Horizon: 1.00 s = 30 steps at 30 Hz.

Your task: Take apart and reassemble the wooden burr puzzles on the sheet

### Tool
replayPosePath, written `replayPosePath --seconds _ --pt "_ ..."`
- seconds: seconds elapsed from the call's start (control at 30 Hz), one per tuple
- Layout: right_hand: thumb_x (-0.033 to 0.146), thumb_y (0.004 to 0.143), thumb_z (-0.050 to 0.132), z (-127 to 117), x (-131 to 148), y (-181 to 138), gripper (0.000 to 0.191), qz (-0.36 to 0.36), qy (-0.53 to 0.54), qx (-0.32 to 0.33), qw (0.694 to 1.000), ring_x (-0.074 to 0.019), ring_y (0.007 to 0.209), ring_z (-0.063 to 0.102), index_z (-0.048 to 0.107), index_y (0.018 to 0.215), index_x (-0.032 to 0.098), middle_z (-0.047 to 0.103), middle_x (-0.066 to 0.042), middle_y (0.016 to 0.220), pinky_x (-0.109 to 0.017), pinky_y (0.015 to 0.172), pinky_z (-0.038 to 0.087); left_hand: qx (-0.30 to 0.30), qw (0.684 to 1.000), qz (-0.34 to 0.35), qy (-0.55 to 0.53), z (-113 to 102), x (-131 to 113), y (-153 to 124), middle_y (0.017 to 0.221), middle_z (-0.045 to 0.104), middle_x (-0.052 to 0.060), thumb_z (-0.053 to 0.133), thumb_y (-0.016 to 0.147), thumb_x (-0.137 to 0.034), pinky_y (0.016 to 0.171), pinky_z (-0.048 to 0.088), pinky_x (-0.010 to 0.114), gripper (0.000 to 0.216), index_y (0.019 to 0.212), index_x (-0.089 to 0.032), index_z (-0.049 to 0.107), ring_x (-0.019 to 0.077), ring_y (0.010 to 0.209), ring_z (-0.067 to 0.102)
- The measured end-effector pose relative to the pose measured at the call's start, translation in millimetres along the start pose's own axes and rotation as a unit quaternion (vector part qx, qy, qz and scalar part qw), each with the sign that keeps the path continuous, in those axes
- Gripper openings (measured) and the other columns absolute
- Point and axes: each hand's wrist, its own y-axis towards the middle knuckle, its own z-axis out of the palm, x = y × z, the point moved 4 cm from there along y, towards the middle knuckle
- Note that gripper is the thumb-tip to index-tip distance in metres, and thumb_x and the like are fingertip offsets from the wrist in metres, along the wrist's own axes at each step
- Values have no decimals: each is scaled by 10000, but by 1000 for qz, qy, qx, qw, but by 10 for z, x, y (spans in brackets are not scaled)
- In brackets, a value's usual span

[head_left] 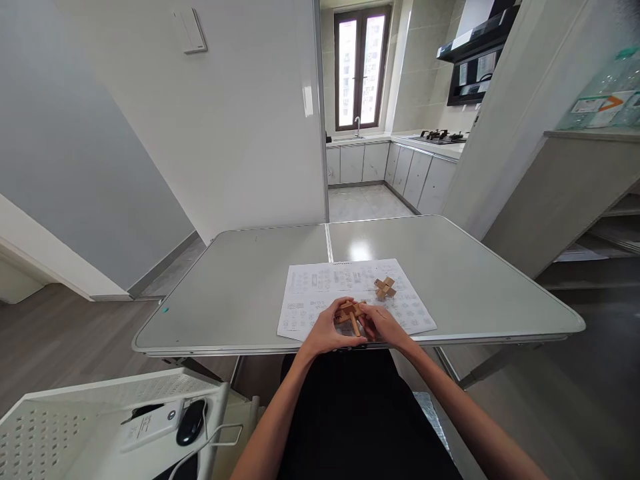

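Observation:
Near the table's front edge, my left hand and my right hand are closed around a brown wooden puzzle made of interlocking pieces. One wooden stick of it points down toward me between my hands. Some of the puzzle is hidden by my fingers. Just beyond my right hand, a second, lighter wooden burr puzzle rests on a printed sheet. That sheet carries rows of small diagrams and lies under both hands.
The sheet lies on a pale folding table with a seam across its middle. At lower left stands a white perforated basket holding a black computer mouse, a white box and a cable. Shelving with plastic bottles stands at right.

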Motion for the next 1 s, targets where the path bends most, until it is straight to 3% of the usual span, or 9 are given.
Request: replayPosePath --seconds 0.2,0.33,0.47,0.7,0.87,1.0 --pt "611 986 469 -7 9 -5 556 6 11 25 1000 -149 379 412 500 555 262 446 26 399 -274 431 346 -13 1000 7 6 -2 7 -11 1408 622 110 922 678 -369 1153 455 531 853 1414 -273 502 321 1286 616" --pt "591 994 444 9 25 -31 594 15 20 67 997 -120 350 335 433 503 258 350 49 388 -264 414 281 -22 1000 4 7 -14 -11 -21 1410 599 107 899 707 -361 1065 525 482 770 1372 -276 521 296 1226 636" --pt "582 996 448 8 39 -55 588 15 22 80 996 -110 346 327 452 511 249 347 58 395 -264 416 266 -29 1000 0 3 -21 -28 -27 1414 587 101 888 720 -340 1022 547 445 755 1376 -287 518 280 1200 641" --pt "610 968 556 -8 50 -44 459 -16 7 11 1000 -139 438 508 555 697 239 566 39 510 -267 470 398 -64 997 -9 41 -38 -3 -28 1374 601 88 888 718 -317 1046 510 439 824 1438 -312 488 267 1160 634" --pt "605 948 610 -16 88 -32 364 -53 24 -36 998 -127 424 492 560 911 246 560 70 570 -260 447 393 -84 994 14 69 -46 27 -33 1393 565 82 858 736 -276 1043 503 432 862 1488 -334 439 265 1171 609" --pt "570 952 620 -23 126 -36 340 -64 24 -31 997 -119 479 532 580 921 234 602 40 686 -256 468 413 -98 988 72 95 -49 40 -26 1527 450 86 811 752 -191 1132 430 473 850 1495 -338 427 298 1326 514"
